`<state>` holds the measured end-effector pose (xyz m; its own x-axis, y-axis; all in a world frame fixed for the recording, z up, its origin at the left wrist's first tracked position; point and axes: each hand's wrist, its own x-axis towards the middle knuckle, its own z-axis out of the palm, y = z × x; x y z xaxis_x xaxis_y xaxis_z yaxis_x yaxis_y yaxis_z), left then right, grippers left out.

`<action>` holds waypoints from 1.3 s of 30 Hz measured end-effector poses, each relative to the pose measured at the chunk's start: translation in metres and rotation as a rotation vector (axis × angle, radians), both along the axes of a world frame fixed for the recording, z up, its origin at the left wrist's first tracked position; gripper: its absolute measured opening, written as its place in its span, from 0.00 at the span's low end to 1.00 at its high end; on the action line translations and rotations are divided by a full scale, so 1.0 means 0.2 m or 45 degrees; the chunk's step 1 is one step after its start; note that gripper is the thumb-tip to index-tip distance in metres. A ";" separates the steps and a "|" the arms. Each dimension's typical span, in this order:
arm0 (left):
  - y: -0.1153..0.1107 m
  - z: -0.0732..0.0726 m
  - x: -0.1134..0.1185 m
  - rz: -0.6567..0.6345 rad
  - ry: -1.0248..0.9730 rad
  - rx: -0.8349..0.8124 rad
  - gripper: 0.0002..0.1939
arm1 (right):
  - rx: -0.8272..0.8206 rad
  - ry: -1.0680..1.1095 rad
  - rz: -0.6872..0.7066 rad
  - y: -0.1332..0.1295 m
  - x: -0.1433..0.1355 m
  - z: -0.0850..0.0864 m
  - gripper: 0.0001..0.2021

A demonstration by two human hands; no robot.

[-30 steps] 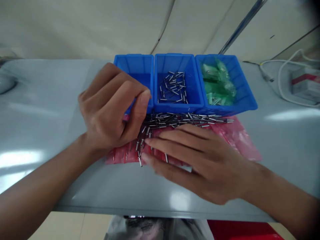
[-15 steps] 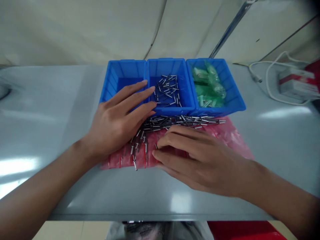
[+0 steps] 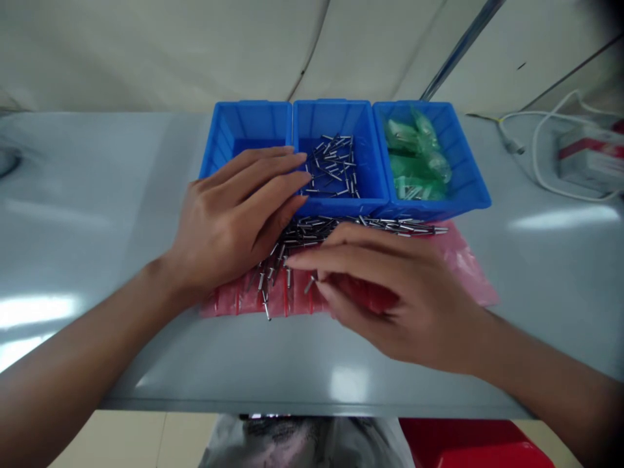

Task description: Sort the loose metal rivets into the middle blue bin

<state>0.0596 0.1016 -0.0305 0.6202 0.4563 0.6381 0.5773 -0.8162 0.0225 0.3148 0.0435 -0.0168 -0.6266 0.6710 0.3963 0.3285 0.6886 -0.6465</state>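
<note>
My left hand (image 3: 229,218) lies flat with its fingers stretched over the front of the left blue bin (image 3: 207,153), the fingertips reaching the middle blue bin (image 3: 375,188). Loose blind rivets (image 3: 312,231) are heaped along the bins' front, on a pink plastic bag (image 3: 465,270). Several more rivets fan out beside my left thumb. Over the bag, my right hand (image 3: 394,292) pinches a single rivet (image 3: 311,283) at the thumb tip, its index finger stretched toward the pile. More rivets (image 3: 334,159) lie inside the middle bin.
The right blue bin (image 3: 470,179) holds green plastic bags (image 3: 416,162) with small metal parts. At the right stand a white-and-red box (image 3: 592,156) and a white cable (image 3: 536,162). A red stool (image 3: 468,445) shows below the table's front edge (image 3: 312,408).
The view has shifted slightly, so the bins appear higher. My right index finger has stretched out toward the rivets, and more of the pinched rivet shows. My left hand stays by the bins.
</note>
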 end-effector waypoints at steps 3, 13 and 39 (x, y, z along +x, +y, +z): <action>0.00 0.01 0.00 0.008 -0.048 0.059 0.14 | -0.013 0.023 -0.056 0.00 -0.01 -0.01 0.18; 0.00 0.02 0.01 0.020 -0.019 0.146 0.09 | 0.199 -0.209 -0.023 0.01 -0.02 -0.05 0.14; 0.00 0.01 0.01 -0.008 -0.008 0.201 0.10 | 0.993 -0.439 0.185 0.01 -0.10 0.01 0.15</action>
